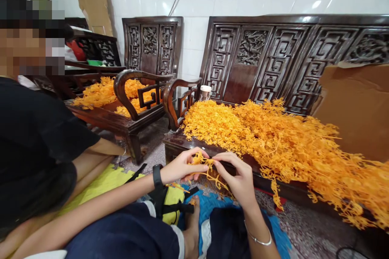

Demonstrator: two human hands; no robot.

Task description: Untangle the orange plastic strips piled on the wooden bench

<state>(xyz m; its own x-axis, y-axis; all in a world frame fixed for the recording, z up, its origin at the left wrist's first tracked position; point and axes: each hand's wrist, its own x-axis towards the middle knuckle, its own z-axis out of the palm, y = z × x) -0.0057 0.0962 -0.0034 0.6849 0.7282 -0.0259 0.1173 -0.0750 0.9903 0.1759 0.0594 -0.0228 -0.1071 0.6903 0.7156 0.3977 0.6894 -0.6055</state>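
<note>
My left hand [187, 166] is closed on a thin orange branched sprig [216, 180], which looks like plastic. Little curled tips of it show above the thumb, and longer strands hang below the fingers. From the right, my right hand [235, 176] pinches the same sprig between thumb and fingertips, close to the left thumb. Just beyond both hands, a large heap of similar orange sprigs [267, 141] covers much of a dark wooden bench seat [209, 148]. A few strands dangle over its front edge.
Carved dark armchair [130, 125] at left holds more orange sprigs [106, 91]. A person in a black shirt [39, 141] sits close on my left. Cardboard [355, 109] leans on the bench back; a white-lidded cup [205, 93] stands behind the heap. Yellow and blue mats [278, 232] lie below.
</note>
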